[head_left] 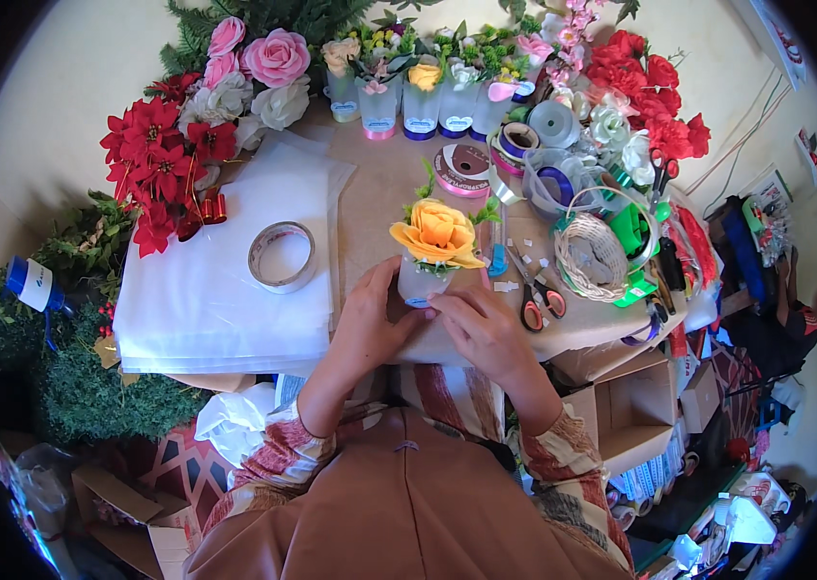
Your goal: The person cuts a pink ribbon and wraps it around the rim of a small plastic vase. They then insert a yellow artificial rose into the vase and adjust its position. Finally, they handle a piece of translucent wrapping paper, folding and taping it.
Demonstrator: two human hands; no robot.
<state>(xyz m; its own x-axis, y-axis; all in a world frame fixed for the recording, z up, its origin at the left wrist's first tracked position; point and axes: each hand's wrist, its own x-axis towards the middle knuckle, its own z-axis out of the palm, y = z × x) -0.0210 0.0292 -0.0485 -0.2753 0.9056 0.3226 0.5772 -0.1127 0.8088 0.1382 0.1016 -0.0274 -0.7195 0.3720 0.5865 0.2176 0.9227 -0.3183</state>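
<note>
Now my left grip (368, 314) holds the frosted cup (422, 283) around its left side, at the near part of the counter (370, 159), a yellow-orange flower (437, 232) topping it. My right grip (486, 333) is narrow, fingertips by the cup's lower right; whether they pinch anything, I cannot tell. Scissors (526, 282) lie to the right, a tape roll (255, 257) left.

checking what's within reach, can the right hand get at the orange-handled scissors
Probably yes: the scissors lie just beside the right hand, with nothing visible between them, though that hand is at the cup.
</note>
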